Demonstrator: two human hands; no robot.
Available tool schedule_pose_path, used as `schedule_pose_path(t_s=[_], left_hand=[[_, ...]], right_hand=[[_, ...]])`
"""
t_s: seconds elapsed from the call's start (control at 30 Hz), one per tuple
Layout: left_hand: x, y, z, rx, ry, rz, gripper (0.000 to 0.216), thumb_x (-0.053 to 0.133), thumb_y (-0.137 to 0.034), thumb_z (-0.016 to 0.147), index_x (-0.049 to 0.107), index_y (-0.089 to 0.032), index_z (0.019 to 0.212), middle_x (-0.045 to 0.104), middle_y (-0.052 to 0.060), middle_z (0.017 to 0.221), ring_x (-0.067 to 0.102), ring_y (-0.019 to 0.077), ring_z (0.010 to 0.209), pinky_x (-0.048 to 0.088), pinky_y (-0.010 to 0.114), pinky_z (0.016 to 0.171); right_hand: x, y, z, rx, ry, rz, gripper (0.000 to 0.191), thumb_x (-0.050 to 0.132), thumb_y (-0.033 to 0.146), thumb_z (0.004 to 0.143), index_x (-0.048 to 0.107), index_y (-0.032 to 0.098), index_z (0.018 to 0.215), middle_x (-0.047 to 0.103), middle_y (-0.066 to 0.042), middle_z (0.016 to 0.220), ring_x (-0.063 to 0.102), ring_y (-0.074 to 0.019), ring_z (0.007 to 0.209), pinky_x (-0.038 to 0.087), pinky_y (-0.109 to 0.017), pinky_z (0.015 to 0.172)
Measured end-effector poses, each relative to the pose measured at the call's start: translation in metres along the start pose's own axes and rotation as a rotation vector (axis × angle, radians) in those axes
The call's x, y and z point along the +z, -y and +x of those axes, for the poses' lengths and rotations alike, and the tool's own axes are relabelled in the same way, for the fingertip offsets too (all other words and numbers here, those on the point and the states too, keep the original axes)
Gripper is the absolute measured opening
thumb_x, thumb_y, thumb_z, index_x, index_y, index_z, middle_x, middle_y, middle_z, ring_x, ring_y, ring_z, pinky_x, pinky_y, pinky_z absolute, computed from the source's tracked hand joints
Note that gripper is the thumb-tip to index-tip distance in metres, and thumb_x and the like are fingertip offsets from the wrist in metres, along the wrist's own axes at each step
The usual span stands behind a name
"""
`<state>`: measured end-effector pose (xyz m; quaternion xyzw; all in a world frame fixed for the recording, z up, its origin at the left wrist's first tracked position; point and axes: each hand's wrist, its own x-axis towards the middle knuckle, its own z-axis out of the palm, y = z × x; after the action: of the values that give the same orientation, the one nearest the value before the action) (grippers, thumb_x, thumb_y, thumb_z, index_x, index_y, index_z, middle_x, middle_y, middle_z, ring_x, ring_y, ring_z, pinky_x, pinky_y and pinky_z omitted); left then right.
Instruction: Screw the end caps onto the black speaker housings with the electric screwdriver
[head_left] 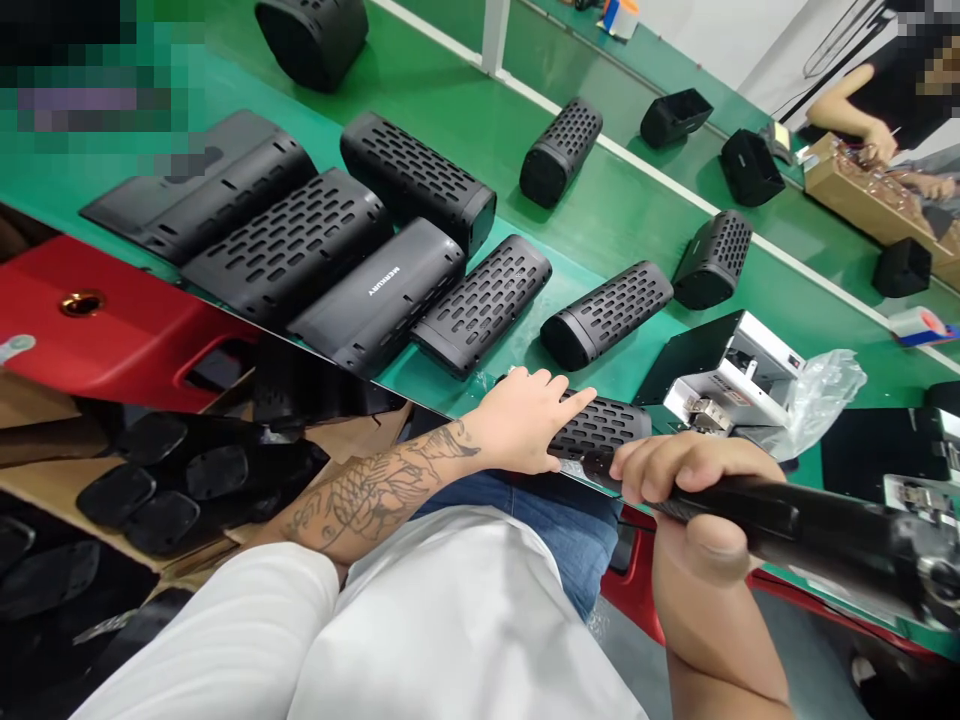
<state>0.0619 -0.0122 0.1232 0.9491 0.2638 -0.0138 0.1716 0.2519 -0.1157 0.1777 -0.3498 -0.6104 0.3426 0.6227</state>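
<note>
My left hand (529, 415) lies across a black speaker housing (604, 425) with oblong holes, at the near edge of the green table. Its fingers reach over the top and its thumb is on the near side, so it grips the housing. In my right hand (697, 475) is a black electric screwdriver (817, 530), held nearly level. The screwdriver's front end points at the housing's near side; my fingers partly hide its tip, so contact is unclear. Just beyond stands another perforated speaker housing (607, 312).
Several black speaker housings lie left, one a smooth shell (382, 295) marked MERKURY. A silver-and-black machine (735, 370) with a clear plastic bag (821, 400) stands right. A red stool (112, 330) and boxed black parts (172, 470) are lower left. Across the table, another person's hands work at a carton (840, 195).
</note>
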Motion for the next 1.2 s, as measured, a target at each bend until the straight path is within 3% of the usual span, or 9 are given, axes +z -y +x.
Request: schedule_pose_path(t_s=[0.3,0.67,0.77,0.83,0.93,1.03,1.2], left_hand=[[0.002,0.000,0.001,0.012,0.006,-0.002,0.111,0.091,-0.064,0.098,0.043,-0.018,0.188,0.074,0.023,0.155,0.073,0.0415,0.133,0.053,0.047,0.102],[0.003,-0.001,-0.001,0.015,-0.009,0.018,0.109,0.090,-0.061,0.100,0.044,-0.016,0.188,0.073,0.024,0.158,0.073,0.0423,0.135,0.054,0.049,0.103],[0.004,-0.001,-0.001,0.015,-0.018,0.037,0.108,0.089,-0.060,0.099,0.045,-0.014,0.186,0.074,0.023,0.156,0.074,0.0420,0.133,0.054,0.050,0.104],[0.005,0.000,-0.001,0.027,-0.027,0.050,0.105,0.088,-0.059,0.099,0.047,-0.014,0.185,0.075,0.023,0.153,0.074,0.0416,0.131,0.054,0.050,0.104],[0.006,-0.002,0.001,0.034,-0.035,0.061,0.101,0.084,-0.058,0.101,0.048,-0.013,0.184,0.076,0.023,0.151,0.074,0.0413,0.130,0.054,0.049,0.102],[0.006,-0.006,0.006,0.032,-0.025,0.074,0.100,0.084,-0.059,0.102,0.049,-0.012,0.183,0.076,0.024,0.149,0.075,0.0417,0.128,0.055,0.049,0.102],[0.011,-0.006,0.009,0.111,-0.109,0.028,0.093,0.086,-0.060,0.104,0.056,-0.013,0.179,0.076,0.025,0.150,0.075,0.0420,0.132,0.057,0.052,0.112]], right_hand=[[-0.001,-0.009,0.002,-0.012,0.134,0.024,0.021,0.089,0.040,0.104,0.073,0.027,0.101,0.072,0.006,0.070,0.068,-0.0145,0.049,0.070,-0.035,0.059],[0.006,-0.016,-0.004,-0.002,0.152,0.030,0.017,0.090,0.037,0.100,0.076,0.028,0.106,0.076,0.004,0.073,0.069,-0.0169,0.051,0.069,-0.037,0.057],[-0.005,0.000,-0.001,-0.002,0.019,0.012,0.018,0.089,0.042,0.100,0.076,0.029,0.099,0.071,0.007,0.065,0.063,-0.0166,0.041,0.066,-0.038,0.051],[-0.028,0.010,0.007,-0.055,-0.124,-0.035,0.023,0.089,0.049,0.099,0.077,0.029,0.094,0.066,0.008,0.059,0.057,-0.0154,0.036,0.062,-0.036,0.045],[-0.076,0.008,0.023,-0.235,-0.509,-0.304,0.032,0.091,0.048,0.087,0.071,0.025,0.077,0.064,0.006,0.056,0.056,-0.0153,0.039,0.058,-0.034,0.043],[-0.117,-0.012,0.036,-0.234,-0.841,-0.479,0.029,0.088,0.040,0.076,0.064,0.025,0.072,0.062,0.006,0.054,0.056,-0.0147,0.042,0.051,-0.029,0.042],[-0.135,-0.041,0.034,-0.174,-0.918,-0.441,0.036,0.086,0.046,0.078,0.055,0.029,0.076,0.056,0.010,0.052,0.050,-0.0126,0.039,0.049,-0.029,0.041]])
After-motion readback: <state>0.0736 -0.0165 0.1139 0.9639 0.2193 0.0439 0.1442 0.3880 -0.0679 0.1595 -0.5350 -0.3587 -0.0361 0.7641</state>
